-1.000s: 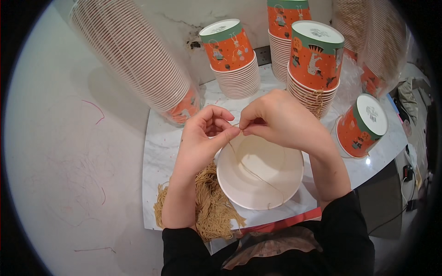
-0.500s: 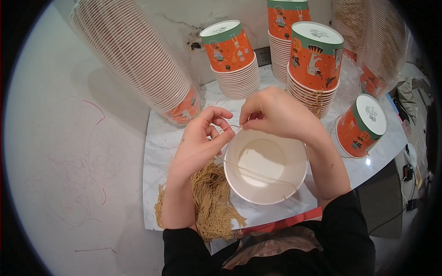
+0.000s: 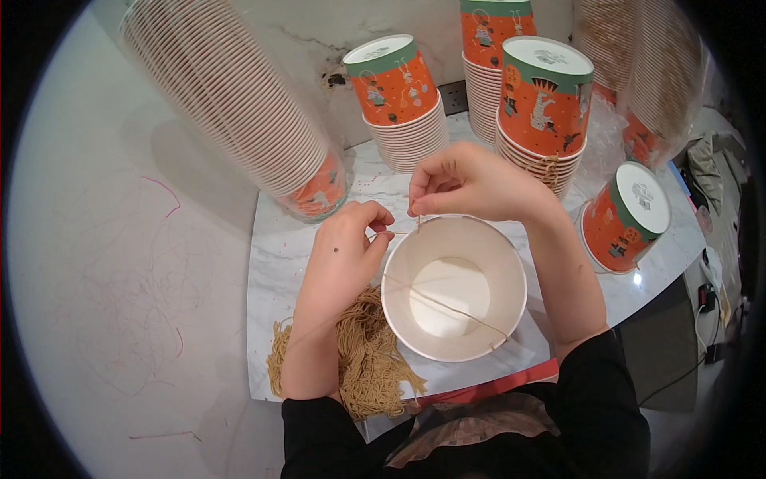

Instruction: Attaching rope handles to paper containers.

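A white-lined paper bucket [image 3: 511,275] stands upright on the marble-patterned table in front of me, its mouth facing up. A thin tan cord [image 3: 451,306] runs across the mouth from the near right rim to the left side. My left hand [image 3: 339,251], beside the far left rim, pinches the cord between thumb and forefinger. Just above that rim my right hand [image 3: 475,185] is closed in a pinch on the cord's end part, and a short piece hangs down to the rim. Under my left forearm lies a heap of tan cords [image 3: 375,359].
A tall wrapped stack of paper buckets [image 3: 239,104] leans at the left. Upside-down orange and green bucket stacks [image 3: 399,92] stand at the back, another stack [image 3: 546,104] behind my right hand. One orange bucket [image 3: 626,219] sits at right. Cables [image 3: 710,319] lie beyond the table's right edge.
My hands have moved slightly apart, the left one lower and the right one a little left. The bucket has shifted slightly left and toward me. A short cord piece now shows at the rim.
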Available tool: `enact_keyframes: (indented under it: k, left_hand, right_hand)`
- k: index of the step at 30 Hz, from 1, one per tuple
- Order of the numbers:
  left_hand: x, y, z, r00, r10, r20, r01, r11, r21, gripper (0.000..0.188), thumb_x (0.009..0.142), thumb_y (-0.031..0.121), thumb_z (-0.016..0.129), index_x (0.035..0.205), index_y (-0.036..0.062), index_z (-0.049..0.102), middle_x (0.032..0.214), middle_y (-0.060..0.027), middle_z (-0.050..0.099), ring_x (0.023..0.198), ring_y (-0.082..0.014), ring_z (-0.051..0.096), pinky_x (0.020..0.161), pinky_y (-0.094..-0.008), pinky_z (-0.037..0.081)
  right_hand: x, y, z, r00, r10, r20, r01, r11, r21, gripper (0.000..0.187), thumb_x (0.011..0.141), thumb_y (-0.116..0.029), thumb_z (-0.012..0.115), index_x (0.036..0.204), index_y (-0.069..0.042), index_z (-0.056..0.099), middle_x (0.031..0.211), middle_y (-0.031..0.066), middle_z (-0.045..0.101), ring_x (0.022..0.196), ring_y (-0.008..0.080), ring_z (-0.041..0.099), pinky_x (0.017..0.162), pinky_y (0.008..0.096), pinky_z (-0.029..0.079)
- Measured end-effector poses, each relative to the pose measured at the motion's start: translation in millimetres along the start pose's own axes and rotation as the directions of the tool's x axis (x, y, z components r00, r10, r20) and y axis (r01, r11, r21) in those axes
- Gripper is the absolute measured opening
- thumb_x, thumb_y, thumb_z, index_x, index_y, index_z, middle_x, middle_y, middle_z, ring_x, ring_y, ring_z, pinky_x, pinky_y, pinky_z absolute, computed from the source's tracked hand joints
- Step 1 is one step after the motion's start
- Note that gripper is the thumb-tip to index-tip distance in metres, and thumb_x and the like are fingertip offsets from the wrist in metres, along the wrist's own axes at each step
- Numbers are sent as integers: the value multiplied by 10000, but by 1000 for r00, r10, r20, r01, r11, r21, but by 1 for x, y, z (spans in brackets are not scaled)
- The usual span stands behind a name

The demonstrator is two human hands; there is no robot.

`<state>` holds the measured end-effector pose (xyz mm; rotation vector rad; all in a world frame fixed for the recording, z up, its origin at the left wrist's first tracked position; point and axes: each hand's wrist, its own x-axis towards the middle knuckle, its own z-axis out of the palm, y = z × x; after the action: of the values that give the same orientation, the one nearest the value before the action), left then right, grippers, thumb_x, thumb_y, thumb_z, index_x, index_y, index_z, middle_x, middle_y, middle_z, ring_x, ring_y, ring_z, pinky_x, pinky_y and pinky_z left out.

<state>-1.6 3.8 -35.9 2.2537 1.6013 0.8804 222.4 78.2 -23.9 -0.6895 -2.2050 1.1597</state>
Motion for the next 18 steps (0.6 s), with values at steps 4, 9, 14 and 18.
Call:
enact_keyframes:
  k: [4, 9, 14, 18]
  left_hand:
    - [-1, 10, -6, 998, -45, 34, 45, 999, 11, 145, 823, 33, 680, 960, -14, 668, 884, -126, 670, 684, -262, 609, 639, -380, 483]
    - [0, 9, -6, 991, -106, 79, 116, 985, -125, 137, 829, 58, 714, 937, -15, 673, 870, -103, 650, 613, -174, 547, 609, -325, 464]
    - [1, 5, -4, 997, -74, 23, 77, 985, -157, 145, 823, 61, 742, 931, -12, 677, 909, -101, 644, 605, -146, 524, 600, -295, 455]
    - [5, 3, -1, 999, -43, -24, 37, 979, -200, 144, 822, 51, 749, 934, -5, 678, 979, -84, 636, 606, -123, 526, 601, -266, 462]
  right_hand:
    - [0, 3, 2, 1000, 16, -27, -10, 977, 212, 134, 910, -107, 731, 936, 20, 694, 848, 30, 724, 792, 80, 684, 683, 226, 535]
    - [1, 4, 4, 995, 61, -74, -53, 992, 113, 132, 902, -114, 731, 937, 11, 706, 810, 21, 710, 761, 79, 673, 674, 230, 528]
    - [1, 2, 8, 972, 58, -229, -113, 965, -238, 157, 846, -135, 728, 929, -1, 736, 790, 103, 727, 726, 173, 703, 677, 318, 543]
    - [6, 16, 15, 948, -29, -318, -84, 938, -336, 161, 843, -127, 717, 943, -2, 736, 823, 148, 732, 748, 244, 716, 699, 356, 553]
